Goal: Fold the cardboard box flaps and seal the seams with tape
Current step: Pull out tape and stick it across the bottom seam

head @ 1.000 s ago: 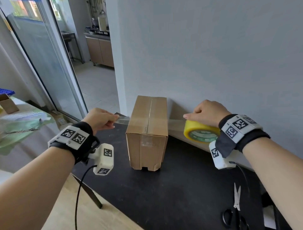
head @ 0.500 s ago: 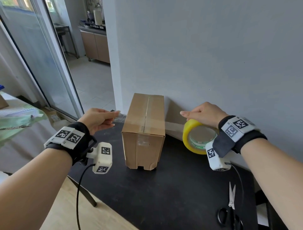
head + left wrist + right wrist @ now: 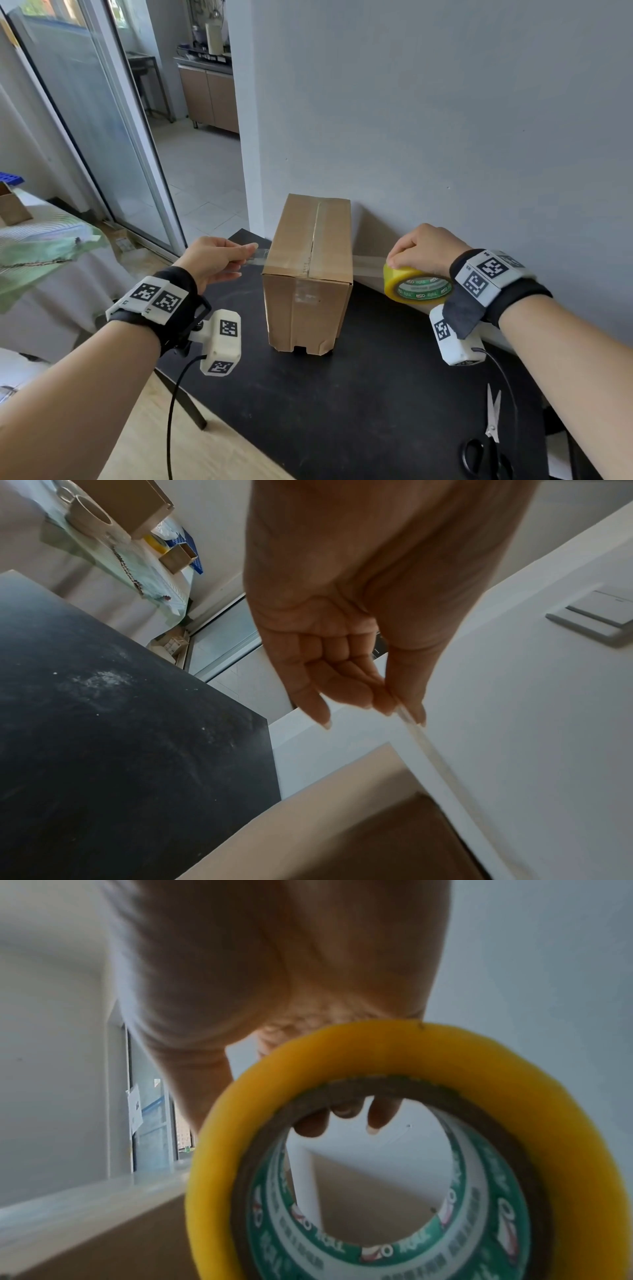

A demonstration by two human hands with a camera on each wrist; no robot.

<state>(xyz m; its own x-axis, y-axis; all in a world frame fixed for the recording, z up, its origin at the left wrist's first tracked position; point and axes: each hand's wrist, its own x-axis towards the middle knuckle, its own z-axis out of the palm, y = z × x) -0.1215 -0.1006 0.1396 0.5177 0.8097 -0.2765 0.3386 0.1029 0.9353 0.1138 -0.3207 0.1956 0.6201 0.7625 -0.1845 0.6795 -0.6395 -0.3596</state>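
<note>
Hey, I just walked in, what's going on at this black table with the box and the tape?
A person is taping a closed cardboard box standing on the black table. The left hand pinches the free end of a clear tape strip, which spans the box top crosswise to the yellow tape roll gripped by the right hand. The lengthwise top seam already looks taped. Scissors lie untouched at the table's near right.

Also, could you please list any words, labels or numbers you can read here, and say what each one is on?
"R4": small characters on the right wrist band, only just legible.
Tape roll: green-and-white print round the core, too blurred to read.
Left wrist band: square coded markers; any small characters are too small to read.
Cardboard box: no print visible.
</note>
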